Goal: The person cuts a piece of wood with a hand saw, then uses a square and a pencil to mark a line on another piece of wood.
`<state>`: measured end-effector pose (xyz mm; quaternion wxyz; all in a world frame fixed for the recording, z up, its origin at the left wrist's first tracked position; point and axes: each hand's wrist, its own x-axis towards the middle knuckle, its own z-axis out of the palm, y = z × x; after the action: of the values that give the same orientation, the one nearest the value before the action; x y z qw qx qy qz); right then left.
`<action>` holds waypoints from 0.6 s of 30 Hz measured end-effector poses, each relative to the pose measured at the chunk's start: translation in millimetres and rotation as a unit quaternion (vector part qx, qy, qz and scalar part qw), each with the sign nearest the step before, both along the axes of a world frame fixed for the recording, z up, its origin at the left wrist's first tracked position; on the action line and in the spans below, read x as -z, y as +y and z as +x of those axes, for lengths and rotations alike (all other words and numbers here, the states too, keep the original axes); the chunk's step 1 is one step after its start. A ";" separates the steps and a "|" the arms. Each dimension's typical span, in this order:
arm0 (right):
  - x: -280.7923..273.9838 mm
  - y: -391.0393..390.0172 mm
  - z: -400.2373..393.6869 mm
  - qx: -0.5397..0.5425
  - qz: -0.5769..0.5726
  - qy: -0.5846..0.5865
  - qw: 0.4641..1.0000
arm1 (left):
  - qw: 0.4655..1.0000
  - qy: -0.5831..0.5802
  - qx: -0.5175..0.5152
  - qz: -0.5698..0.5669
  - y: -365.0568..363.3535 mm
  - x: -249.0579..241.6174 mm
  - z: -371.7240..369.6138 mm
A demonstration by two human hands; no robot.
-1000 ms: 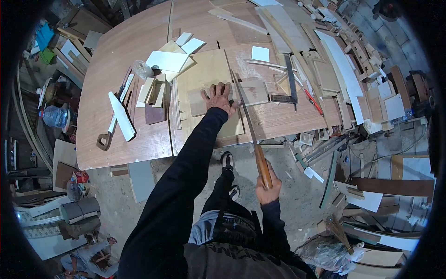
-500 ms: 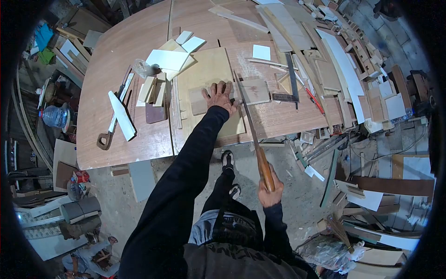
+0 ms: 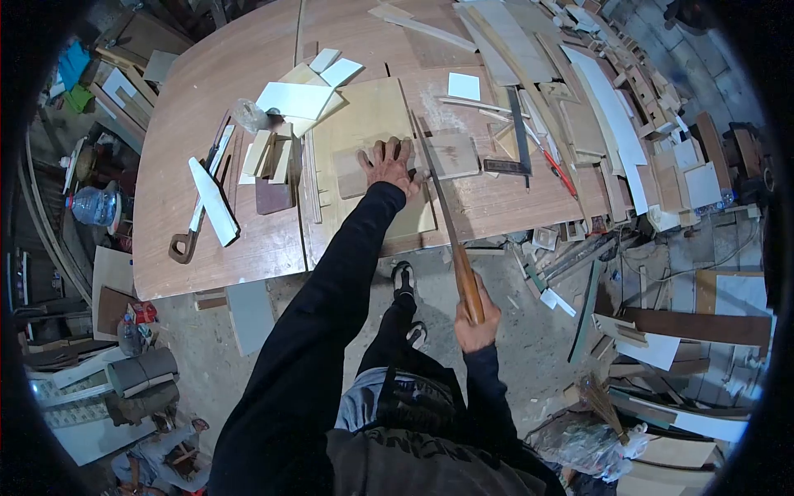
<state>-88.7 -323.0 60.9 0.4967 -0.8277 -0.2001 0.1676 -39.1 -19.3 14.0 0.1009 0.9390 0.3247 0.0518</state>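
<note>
My left hand (image 3: 390, 168) lies with fingers spread on a wooden board (image 3: 456, 155), pressing on its left part. That board rests across a larger light plywood sheet (image 3: 360, 116) and sticks out past the sheet's right edge. Below the table edge, my right hand (image 3: 477, 321) is wrapped round the wooden handle of a hand saw (image 3: 442, 194). The saw blade runs up across the board, just right of my left hand. How deep the teeth sit in the wood cannot be made out.
A second saw (image 3: 184, 245) and white offcuts (image 3: 295, 100) lie left on the table (image 3: 174, 165). To the right are a square (image 3: 519, 132), a red tool (image 3: 559, 174) and long wood strips. Scrap wood surrounds the floor. A person (image 3: 165, 459) is at lower left.
My right hand and the saw have moved slightly up towards the table and a little left. My left hand stays spread on the board; the view has shifted slightly.
</note>
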 end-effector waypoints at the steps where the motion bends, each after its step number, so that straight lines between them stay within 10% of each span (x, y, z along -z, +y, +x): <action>1: -7.2 14.4 8.7 -0.009 -0.013 -0.033 0.999 | 1.000 -0.001 0.003 0.001 -0.8 0.5 0.0; 18: -26.6 4.8 -8.9 -0.008 -0.008 0.009 1.000 | 0.993 0.013 0.084 0.084 8.7 11.2 -12.7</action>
<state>-97.6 -318.2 87.6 0.4903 -0.8286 -0.2006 0.1810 -51.8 -10.6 2.8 0.0220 0.9687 0.2403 0.0583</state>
